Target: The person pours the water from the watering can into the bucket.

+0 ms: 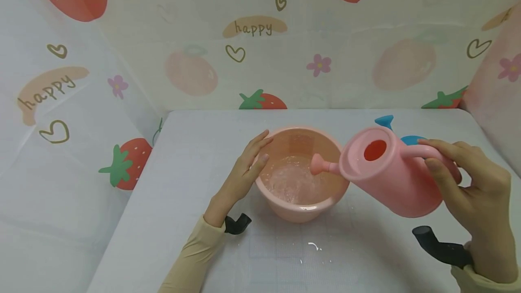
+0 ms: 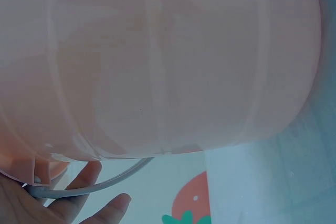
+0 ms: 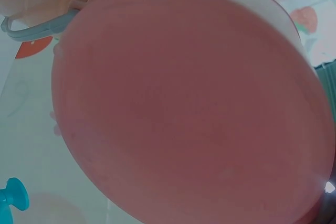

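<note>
My right hand [image 1: 482, 184] grips the handle of a pink watering can [image 1: 400, 175]. The can is tilted, its spout over a peach plastic bucket [image 1: 303, 211] with rippling, bubbly water [image 1: 295, 177] inside. My left hand [image 1: 244, 168] rests at the bucket's left rim with its fingers extended. In the left wrist view the bucket wall fills most of the picture, and the fingers [image 2: 84, 184] lie near the grey bail handle [image 2: 105, 184]. The right wrist view is mostly the can's round base [image 3: 194, 108]; the right hand is hidden there.
Behind the pink can stands a blue object [image 1: 412, 140] with a flared blue spout [image 1: 384, 121], mostly hidden. Water drops [image 1: 314, 246] lie on the white table [image 1: 163, 238] in front of the bucket. A fruit-patterned sheet [image 1: 346, 21] hangs behind and at the sides.
</note>
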A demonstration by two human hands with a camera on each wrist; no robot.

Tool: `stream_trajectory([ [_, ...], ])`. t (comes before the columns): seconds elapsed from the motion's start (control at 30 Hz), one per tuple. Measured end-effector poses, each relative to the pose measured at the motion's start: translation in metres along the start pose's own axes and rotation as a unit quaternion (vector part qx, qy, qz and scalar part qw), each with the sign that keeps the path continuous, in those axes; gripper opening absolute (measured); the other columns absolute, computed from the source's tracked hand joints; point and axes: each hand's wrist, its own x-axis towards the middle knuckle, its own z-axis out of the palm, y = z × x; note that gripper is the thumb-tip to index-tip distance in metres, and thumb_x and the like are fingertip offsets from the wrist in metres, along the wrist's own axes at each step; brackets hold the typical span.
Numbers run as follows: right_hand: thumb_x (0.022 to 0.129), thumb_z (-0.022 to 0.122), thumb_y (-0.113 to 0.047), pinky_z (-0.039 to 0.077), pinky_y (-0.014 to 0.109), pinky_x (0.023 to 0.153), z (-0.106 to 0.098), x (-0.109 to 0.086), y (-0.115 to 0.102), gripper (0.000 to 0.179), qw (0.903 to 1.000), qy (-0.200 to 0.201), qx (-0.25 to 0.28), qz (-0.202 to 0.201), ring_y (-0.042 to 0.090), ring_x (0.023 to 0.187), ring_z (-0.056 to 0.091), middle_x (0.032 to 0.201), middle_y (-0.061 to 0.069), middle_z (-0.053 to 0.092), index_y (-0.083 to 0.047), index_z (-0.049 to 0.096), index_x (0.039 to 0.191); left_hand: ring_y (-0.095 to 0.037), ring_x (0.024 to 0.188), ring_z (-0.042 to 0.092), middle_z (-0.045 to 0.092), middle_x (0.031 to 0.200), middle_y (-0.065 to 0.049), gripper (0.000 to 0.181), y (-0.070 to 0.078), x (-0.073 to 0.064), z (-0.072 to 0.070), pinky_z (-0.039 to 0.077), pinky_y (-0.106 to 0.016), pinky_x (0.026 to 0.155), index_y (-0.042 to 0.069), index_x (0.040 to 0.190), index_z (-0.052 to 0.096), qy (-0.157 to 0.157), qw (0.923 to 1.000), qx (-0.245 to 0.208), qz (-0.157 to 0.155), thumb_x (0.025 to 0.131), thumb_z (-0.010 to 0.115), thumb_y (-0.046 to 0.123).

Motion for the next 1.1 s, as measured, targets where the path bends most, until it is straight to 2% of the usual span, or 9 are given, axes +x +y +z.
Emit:
stream_trajectory([
  [0.1,0.085,0.068,-0.017,0.029,0.010,0.063,-0.001,-0.001,0.001,0.029,1.0000,-0.002,-0.003,-0.001,0.002,0.067,0.039,0.075,0.003,0.063,0.010,0.068,0.095,-0.013,0.140,0.020,0.025,0.152,0.002,0.045,-0.004,0.000,0.001,0.026,-0.048,0.109,0.018,0.141,0.039,0.001,1.0000,-0.004,0.005,0.099,0.040,0.033],
  [0.23,0.085,0.068,-0.017,0.029,0.010,0.062,-0.001,-0.001,0.001,0.028,1.0000,0.000,0.000,-0.003,0.001,0.066,0.038,0.071,0.002,0.060,0.010,0.068,0.094,-0.014,0.140,0.020,0.025,0.152,0.000,0.043,0.001,0.000,0.001,0.026,-0.048,0.109,0.016,0.141,0.039,0.002,1.0000,-0.001,0.000,0.099,0.041,0.025],
  [0.37,0.084,0.068,-0.016,0.028,0.010,0.062,0.000,0.000,0.001,0.028,1.0000,0.002,0.006,-0.005,0.002,0.066,0.038,0.070,0.003,0.060,0.010,0.068,0.093,-0.022,0.140,0.022,0.026,0.151,-0.009,0.043,0.019,-0.001,-0.002,0.025,-0.050,0.109,0.006,0.139,0.040,0.001,0.9999,-0.009,-0.008,0.098,0.042,0.014],
  [0.5,0.085,0.068,-0.017,0.028,0.010,0.062,0.001,0.001,0.000,0.028,1.0000,-0.003,0.004,-0.007,0.002,0.066,0.039,0.076,0.004,0.065,0.010,0.068,0.094,-0.027,0.139,0.023,0.027,0.150,-0.014,0.043,0.036,-0.002,-0.007,0.024,-0.050,0.110,0.001,0.138,0.040,-0.001,0.9998,-0.011,-0.015,0.097,0.042,0.012],
  [0.73,0.085,0.068,-0.016,0.029,0.010,0.062,0.001,0.001,-0.001,0.028,1.0000,-0.003,0.003,-0.007,0.002,0.067,0.040,0.082,0.006,0.068,0.010,0.068,0.094,-0.026,0.140,0.022,0.026,0.150,-0.015,0.043,0.037,-0.001,-0.007,0.024,-0.050,0.110,0.001,0.138,0.040,-0.004,0.9998,-0.012,-0.014,0.097,0.042,0.012],
  [1.1,0.083,0.069,-0.013,0.027,0.009,0.061,0.002,0.003,-0.003,0.026,0.9995,0.016,0.025,-0.006,0.002,0.065,0.038,0.076,0.004,0.066,0.011,0.068,0.092,-0.026,0.140,0.022,0.026,0.150,-0.014,0.043,0.038,-0.001,-0.008,0.024,-0.051,0.109,0.001,0.138,0.040,-0.005,0.9997,-0.014,-0.018,0.096,0.042,0.010],
])
